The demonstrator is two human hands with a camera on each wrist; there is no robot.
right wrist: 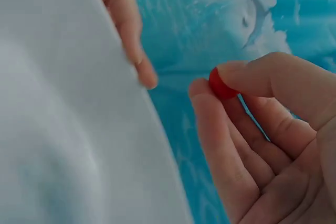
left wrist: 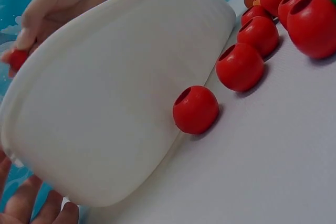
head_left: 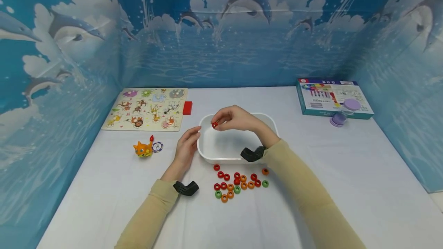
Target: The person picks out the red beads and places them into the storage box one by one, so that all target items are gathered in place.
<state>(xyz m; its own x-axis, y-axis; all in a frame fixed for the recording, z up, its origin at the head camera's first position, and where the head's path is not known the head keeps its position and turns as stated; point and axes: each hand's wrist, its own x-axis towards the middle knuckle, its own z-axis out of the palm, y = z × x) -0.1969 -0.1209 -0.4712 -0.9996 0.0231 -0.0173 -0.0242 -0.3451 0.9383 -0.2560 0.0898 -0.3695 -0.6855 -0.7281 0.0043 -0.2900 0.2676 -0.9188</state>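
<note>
A white plastic basin (head_left: 221, 145) stands at the middle of the table. Over its left part, my right hand (head_left: 238, 119) pinches a red bead (right wrist: 222, 85) between thumb and forefinger. My left hand (head_left: 186, 147) lies along the basin's left side, its fairly straight fingertips touching the wall near the rim. The wrist view on that side shows only some of these fingers (left wrist: 23, 203). In front of the basin lie loose round beads with holes: red ones (left wrist: 195, 109), orange ones (head_left: 224, 198) and green ones (head_left: 265, 183).
At the back left lies a wooden animal puzzle board (head_left: 149, 110) beside a red block (head_left: 187, 108). Before it are an orange toy figure (head_left: 142, 149) and a round chip (head_left: 157, 147). A flat box (head_left: 332, 95) with a purple-and-clear container (head_left: 346, 112) against it lies back right.
</note>
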